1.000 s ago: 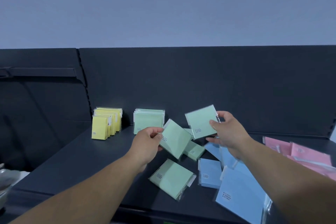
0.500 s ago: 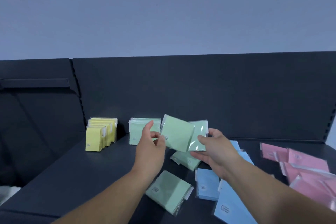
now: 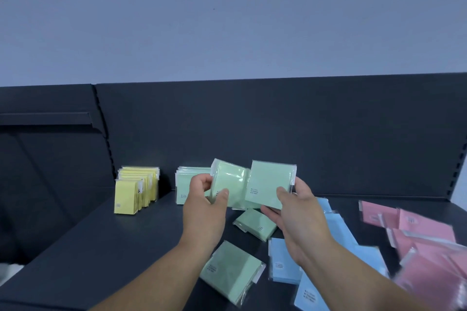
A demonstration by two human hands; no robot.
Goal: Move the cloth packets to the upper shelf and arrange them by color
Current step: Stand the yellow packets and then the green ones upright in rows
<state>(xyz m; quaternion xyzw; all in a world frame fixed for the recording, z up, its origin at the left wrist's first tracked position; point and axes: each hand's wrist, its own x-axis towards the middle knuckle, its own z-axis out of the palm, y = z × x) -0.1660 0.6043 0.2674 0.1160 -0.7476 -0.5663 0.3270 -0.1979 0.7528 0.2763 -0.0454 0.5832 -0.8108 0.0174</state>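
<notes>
My left hand (image 3: 203, 206) grips one green cloth packet (image 3: 228, 182) above the dark shelf (image 3: 106, 242). My right hand (image 3: 294, 212) pinches a second green packet (image 3: 269, 184) right beside it, and the two packets overlap at their edges. Behind my left hand a row of green packets (image 3: 183, 188) stands upright at the back. A row of yellow packets (image 3: 135, 190) stands further left. Two loose green packets (image 3: 254, 223) (image 3: 231, 270) lie flat on the shelf under my hands.
Loose blue packets (image 3: 283, 260) lie to the right of the green ones, and pink packets (image 3: 417, 232) are scattered at the far right. A dark back panel (image 3: 278, 129) rises behind the shelf. A second shelf section (image 3: 45, 118) lies to the left.
My hands have brought the two green packets together and lifted them side by side. The right-hand packet now stands upright in front of the left one.
</notes>
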